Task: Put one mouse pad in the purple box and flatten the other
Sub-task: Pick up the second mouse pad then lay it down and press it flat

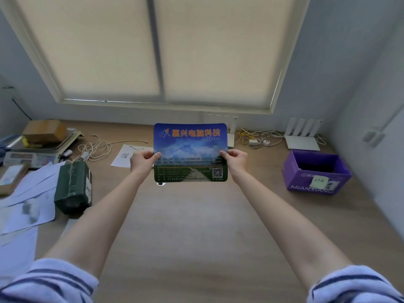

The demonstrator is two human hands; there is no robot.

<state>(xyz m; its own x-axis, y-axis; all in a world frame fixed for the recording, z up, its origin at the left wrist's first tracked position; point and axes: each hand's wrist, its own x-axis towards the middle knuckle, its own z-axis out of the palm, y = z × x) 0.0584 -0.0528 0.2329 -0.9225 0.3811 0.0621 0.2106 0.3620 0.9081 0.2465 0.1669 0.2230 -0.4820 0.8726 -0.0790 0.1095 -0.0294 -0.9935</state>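
Nearest the lens, bottom corners of the frame: striped sleeves pushed up, both forearms reaching out over the bare middle of the table (196, 226).

Mid-frame: my left hand (143, 161) and right hand (235, 160) each pinch a side edge of the mouse pad (190, 153), thumbs on the printed face, the other fingers hidden behind it. The pad is held up off the table, printed side toward me, nearly upright and pulled taut between the two grips. I judge this hold is meant to stretch it flat or inspect it before laying it down. A small dark round thing shows just under its lower left corner; cannot tell what it is.

Right of centre: the purple box (317, 173) sits open on the table, well apart from the pad. Something dark lies inside, possibly the other pad; too dim to say.

Left side: a green packet (73, 186), loose papers (30, 202), a scale (41, 147) with a carton on it.

Far edge, under the drawn blind: tangled cables (255, 136) and a white router (302, 136).
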